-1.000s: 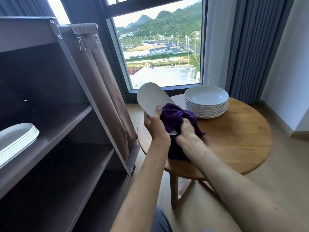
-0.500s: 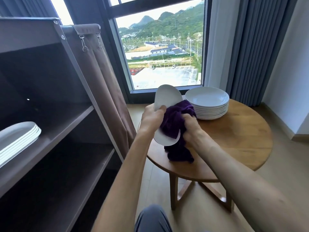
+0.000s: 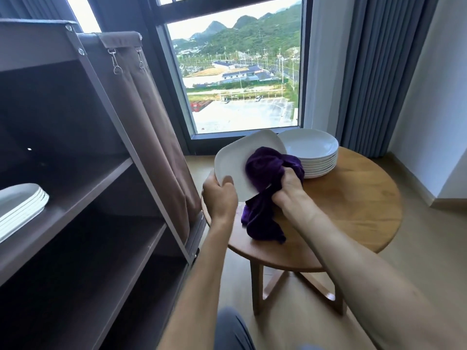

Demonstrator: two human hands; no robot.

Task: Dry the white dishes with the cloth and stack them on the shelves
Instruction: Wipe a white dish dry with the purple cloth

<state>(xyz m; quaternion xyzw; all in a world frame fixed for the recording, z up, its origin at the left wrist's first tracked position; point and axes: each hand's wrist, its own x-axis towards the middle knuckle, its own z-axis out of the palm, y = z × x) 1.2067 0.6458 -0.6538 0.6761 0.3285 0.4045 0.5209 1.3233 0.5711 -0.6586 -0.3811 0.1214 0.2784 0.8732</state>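
Head view, ordered near to far, with places given relative to the round wooden table (image 3: 353, 210).

Nearest, both bare forearms reach toward the table's left edge. The left hand (image 3: 219, 197) grips the lower rim of a white squarish dish (image 3: 233, 160), thumb on the face and fingers hidden behind; the dish is tilted up on edge above the table's left side. The right hand (image 3: 289, 189) is bunched around a purple cloth (image 3: 265, 188), pressing a wad of it against the dish's face while the loose tail hangs down to the tabletop. The step in hand appears to be drying this dish.

Risks, as judgement: the dish is held at one rim only, so a hard wipe could lever it out of the thumb's hold, and it would fall toward the table edge or the floor. The hanging tail could snag or drag across the table. The dish's far edge is close to the stack of white bowls (image 3: 312, 152) at the table's back, and a wide stroke could knock them.

To the table's left stands a brown shelf unit (image 3: 141, 173) with a fabric side curtain; a stack of white dishes (image 3: 20, 208) lies on its middle shelf, and the lower shelf is dark.

The tabletop is smooth, warm-toned wood. Beyond it are a tall window with hills and buildings outside, grey curtains to the right, a white wall and pale wood flooring.
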